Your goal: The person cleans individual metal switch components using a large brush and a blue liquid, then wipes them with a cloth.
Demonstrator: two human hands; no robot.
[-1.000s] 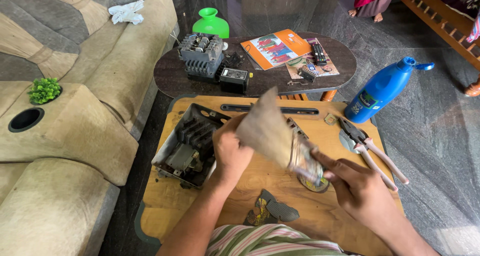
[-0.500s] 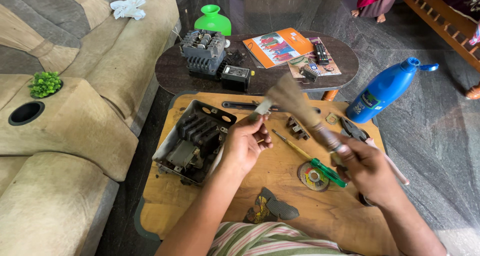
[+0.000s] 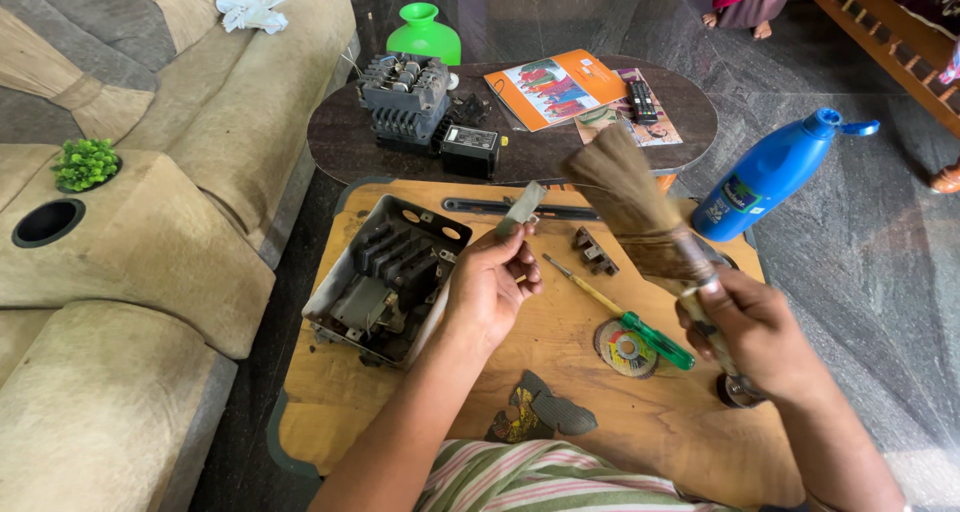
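left hand (image 3: 492,284) pinching small grey metal strip (image 3: 522,208), right hand (image 3: 755,330) fist tight round brush (image 3: 645,222) handle, over wooden board (image 3: 420,427)

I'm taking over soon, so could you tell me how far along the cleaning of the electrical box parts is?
Done: the grey metal switch box lies open and the dark finned block sits out on the oval table. In hand: the left hand holds a small grey metal strip, and the right hand a wide bristle paintbrush. Left: small metal bracket lies loose; nothing is refitted.
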